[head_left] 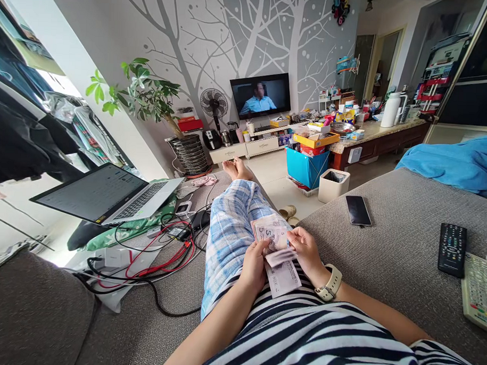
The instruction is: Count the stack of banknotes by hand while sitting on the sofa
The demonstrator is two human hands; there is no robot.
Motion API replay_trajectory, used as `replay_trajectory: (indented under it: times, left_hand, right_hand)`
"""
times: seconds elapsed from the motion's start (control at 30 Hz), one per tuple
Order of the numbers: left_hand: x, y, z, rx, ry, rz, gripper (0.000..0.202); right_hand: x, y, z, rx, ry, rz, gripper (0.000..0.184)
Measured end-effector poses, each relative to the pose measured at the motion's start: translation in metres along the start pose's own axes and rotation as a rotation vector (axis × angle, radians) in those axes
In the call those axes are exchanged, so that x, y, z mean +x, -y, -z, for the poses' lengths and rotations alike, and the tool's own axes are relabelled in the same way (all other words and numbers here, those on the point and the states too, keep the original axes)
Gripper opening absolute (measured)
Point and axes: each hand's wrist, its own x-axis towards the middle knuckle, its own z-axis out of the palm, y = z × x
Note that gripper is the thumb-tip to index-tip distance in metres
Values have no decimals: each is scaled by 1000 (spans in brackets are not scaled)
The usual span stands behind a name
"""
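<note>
Fanned banknotes [270,232] marked with a 5 are pinched between both hands above my lap. My left hand [255,263] grips their lower left side with its thumb on top. My right hand [306,252] closes on their right edge; a cream watch [330,283] is on that wrist. One note between the hands is smeared by motion. Below them a loose banknote [283,278] lies on the striped shirt [322,334]. Blue plaid trousers [230,224] cover my outstretched legs.
On the grey sofa, an open laptop [143,197] and tangled cables [181,249] sit to the left. A phone [358,210], a black remote [452,249] and a pale remote [478,289] lie to the right. Beyond stand a bin [333,186] and a television [260,96].
</note>
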Motion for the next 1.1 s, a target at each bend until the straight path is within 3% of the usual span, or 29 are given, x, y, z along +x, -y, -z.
replay_trajectory:
  times: [0.33,1.1]
  left_hand:
    - [1,1,1,6,-3,5,25]
    - [5,2,0,-38,44,-12,26]
  right_hand:
    - [2,-4,2,-175,27,22,34]
    - [-4,12,0,9,95,54,22]
